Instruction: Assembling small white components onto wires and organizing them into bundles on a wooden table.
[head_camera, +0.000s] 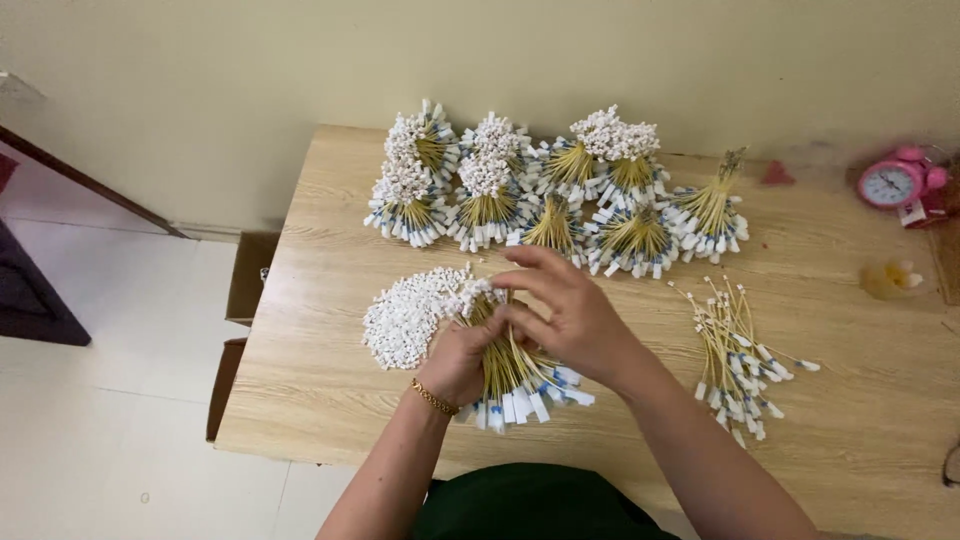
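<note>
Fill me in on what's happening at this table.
A person is gathering thin yellow cables with white connectors and white-and-blue tags into a bundle. The left hand grips the bundle around its middle, while the right hand works its fingers at the connector end. A fan of white connectors spreads beside them. Finished bundles stand in rows at the back of the wooden table, and loose cables lie to the right. A pink alarm clock sits in the far corner.

Small white-and-blue label tabs (520, 405) on the cord ends in the held bundle, on the loose cords (745, 400) at right, on the finished bundles (410, 225) behind. Brown cardboard box (248, 275) on the floor, left of the table.
</note>
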